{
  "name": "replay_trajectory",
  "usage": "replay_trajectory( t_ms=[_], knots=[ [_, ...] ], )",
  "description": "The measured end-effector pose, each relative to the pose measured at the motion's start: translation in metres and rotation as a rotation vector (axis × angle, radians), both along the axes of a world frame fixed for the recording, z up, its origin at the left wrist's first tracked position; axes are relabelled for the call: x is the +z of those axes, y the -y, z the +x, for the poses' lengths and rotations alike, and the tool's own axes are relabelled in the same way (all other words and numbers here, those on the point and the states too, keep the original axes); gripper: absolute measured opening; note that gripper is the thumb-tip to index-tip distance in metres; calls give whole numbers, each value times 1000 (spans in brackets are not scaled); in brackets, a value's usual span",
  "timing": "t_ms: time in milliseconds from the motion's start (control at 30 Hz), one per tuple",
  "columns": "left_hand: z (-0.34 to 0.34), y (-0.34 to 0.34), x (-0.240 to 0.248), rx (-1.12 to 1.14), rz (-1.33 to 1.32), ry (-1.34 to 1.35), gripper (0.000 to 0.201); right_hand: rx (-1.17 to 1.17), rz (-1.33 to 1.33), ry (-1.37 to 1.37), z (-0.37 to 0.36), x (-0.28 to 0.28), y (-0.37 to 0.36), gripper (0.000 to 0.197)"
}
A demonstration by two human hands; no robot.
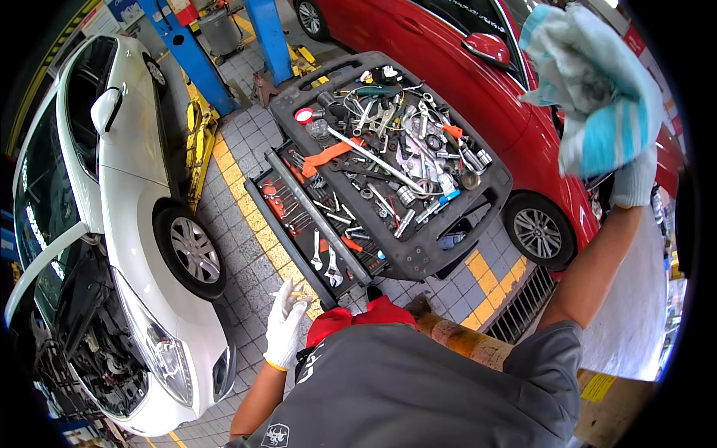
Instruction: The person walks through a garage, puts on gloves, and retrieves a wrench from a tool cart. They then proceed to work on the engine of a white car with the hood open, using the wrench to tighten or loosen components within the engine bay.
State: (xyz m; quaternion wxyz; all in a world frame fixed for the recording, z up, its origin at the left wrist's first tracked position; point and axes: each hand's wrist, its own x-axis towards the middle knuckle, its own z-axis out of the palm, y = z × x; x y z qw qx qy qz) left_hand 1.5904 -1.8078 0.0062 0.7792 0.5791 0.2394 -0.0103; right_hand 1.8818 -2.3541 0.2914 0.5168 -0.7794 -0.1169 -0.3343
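Car workshop: tool cart point(418, 257), cars, blue lift posts point(196, 63).

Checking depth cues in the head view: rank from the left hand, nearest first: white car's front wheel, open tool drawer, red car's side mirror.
1. Open tool drawer of wrenches, just above and right of the gloved left hand.
2. White car's front wheel, up and to its left; slightly farther, close to 1.
3. Red car's side mirror, far upper right.

Tool cart point(418, 257) between two cars point(127, 194)

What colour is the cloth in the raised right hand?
White with light blue stripes, a crumpled rag; seen in the head view.
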Motion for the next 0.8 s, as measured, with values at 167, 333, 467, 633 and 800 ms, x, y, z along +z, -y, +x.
replay_trajectory(
  t_ms=[167,333,467,633,800],
  knots=[
    [14,26,16,-41,20,32,61,67,147,3,23,-51,-23,40],
    [20,47,51,-78,4,117,61,108,-60,-299,40,-135,-113,27],
    [40,77,131,-271,-21,266,64,99,-760,-492,21,-224,-184,35],
    [75,105,207,-644,-26,634,43,383,-933,-352,25,-297,-231,44],
    [103,132,220,-831,-387,823,41,352,-976,-184,78,-299,-215,53]
  ],
)
